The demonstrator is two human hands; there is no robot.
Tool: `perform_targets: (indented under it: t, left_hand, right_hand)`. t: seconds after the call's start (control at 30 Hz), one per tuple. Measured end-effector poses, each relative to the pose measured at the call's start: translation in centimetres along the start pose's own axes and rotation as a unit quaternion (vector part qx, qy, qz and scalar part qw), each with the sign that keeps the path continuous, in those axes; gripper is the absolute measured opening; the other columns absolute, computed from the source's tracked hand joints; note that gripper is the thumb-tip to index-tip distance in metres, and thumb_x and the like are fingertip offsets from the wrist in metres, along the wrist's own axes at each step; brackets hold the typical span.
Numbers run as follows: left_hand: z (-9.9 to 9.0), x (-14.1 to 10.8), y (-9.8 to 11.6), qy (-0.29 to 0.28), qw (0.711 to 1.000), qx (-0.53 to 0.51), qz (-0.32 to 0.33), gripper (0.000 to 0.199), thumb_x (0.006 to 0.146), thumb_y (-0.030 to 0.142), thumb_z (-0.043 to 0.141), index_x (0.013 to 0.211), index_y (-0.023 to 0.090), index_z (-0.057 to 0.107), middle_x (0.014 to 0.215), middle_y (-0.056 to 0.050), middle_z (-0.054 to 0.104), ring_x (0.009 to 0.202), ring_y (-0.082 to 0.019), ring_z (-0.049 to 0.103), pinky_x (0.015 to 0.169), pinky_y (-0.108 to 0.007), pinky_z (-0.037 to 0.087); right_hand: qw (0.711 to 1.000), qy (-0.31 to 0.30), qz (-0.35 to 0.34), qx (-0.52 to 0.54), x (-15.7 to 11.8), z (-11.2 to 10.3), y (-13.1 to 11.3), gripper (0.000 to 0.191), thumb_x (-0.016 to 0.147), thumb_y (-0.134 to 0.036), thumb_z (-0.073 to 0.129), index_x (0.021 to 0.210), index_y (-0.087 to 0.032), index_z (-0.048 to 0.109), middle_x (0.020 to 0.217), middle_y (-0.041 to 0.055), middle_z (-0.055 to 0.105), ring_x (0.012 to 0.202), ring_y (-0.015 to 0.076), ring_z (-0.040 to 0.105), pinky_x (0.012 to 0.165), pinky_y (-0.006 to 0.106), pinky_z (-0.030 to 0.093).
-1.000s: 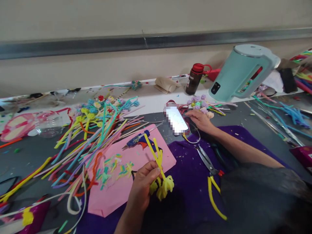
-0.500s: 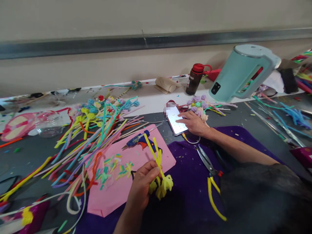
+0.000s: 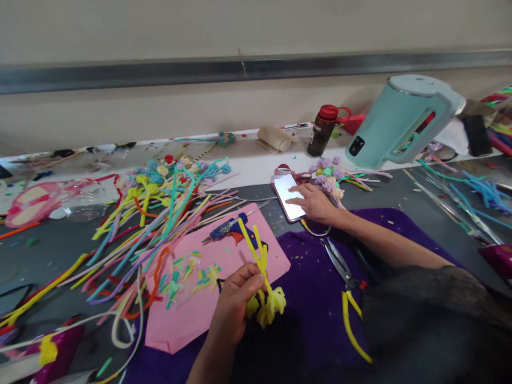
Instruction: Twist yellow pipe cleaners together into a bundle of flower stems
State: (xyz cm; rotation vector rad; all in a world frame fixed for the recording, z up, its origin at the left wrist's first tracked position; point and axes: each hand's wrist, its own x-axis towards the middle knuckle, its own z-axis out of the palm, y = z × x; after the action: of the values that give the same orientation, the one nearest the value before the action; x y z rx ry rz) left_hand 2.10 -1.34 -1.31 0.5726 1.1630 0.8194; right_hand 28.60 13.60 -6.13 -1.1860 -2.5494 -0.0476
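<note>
My left hand (image 3: 238, 296) pinches the stems of yellow pipe-cleaner flowers (image 3: 274, 304); the blooms hang below the fingers and the stem ends point up. My right hand (image 3: 316, 202) is over the lit phone (image 3: 288, 196), its fingers apart and touching or hovering just above the screen. A blue glue gun (image 3: 226, 229) lies on a pink sheet (image 3: 192, 314), with small green and yellow clippings (image 3: 174, 285) near it. Pliers-like scissors with yellow handles (image 3: 340, 266) rest on the purple cloth (image 3: 316, 314), below my right forearm.
Many coloured pipe cleaners (image 3: 160, 229) spread over the left side. A clear plastic bottle (image 3: 84, 202) lies at the far left. Towards the wall stand a dark bottle with a red lid (image 3: 321, 133) and a mint kettle (image 3: 390, 122). Blue pipe cleaners (image 3: 486, 192) lie at right.
The whole view has shifted slightly. My right hand's fingers have moved a little over the phone screen, while my left hand keeps its hold on the yellow flowers.
</note>
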Motion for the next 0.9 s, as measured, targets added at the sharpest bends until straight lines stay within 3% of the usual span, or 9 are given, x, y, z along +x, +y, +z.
perform_targets:
  t: [0.13,0.37,0.53,0.9]
  left_hand:
    - [0.2,-0.1,0.1,0.001,1.0,0.001,0.005,0.015,0.068,0.025,0.065,0.063,0.015,0.054,0.054,0.001,0.058,0.044,-0.008,0.049,0.046,-0.02,0.038]
    - [0.1,0.0,0.0,0.003,1.0,0.004,0.008,0.017,0.066,0.026,0.066,0.062,0.015,0.055,0.054,0.0,0.057,0.044,-0.009,0.048,0.045,-0.02,0.038]
    - [-0.1,0.3,-0.3,-0.008,1.0,0.001,0.009,0.018,0.065,0.027,0.067,0.062,0.015,0.055,0.056,-0.001,0.058,0.045,-0.009,0.048,0.044,-0.02,0.037]
    - [-0.1,0.4,-0.3,0.001,1.0,0.003,0.005,0.018,0.063,0.027,0.068,0.061,0.014,0.056,0.056,-0.001,0.058,0.045,-0.008,0.048,0.044,-0.019,0.038]
  right_hand:
    - [1.0,0.005,0.006,0.014,0.1,-0.2,-0.3,0.043,0.074,-0.002,0.052,0.108,-0.024,0.064,0.123,0.0088,0.052,0.108,0.027,0.044,0.086,0.042,0.039]
    - [0.991,0.097,0.063,0.075,-1.8,-0.1,1.9,0.039,0.078,-0.003,0.046,0.106,-0.023,0.064,0.115,0.0085,0.056,0.106,0.0243,0.048,0.088,0.043,0.04]
    - [0.993,0.076,0.076,0.056,-3.1,-0.2,2.4,0.036,0.08,-0.005,0.044,0.106,-0.02,0.063,0.114,0.0094,0.056,0.104,0.0238,0.048,0.086,0.041,0.042]
    - [0.997,0.049,0.062,0.022,-2.5,-0.3,1.5,0.041,0.077,-0.003,0.044,0.108,-0.023,0.062,0.113,0.0078,0.056,0.104,0.0243,0.046,0.086,0.041,0.042]
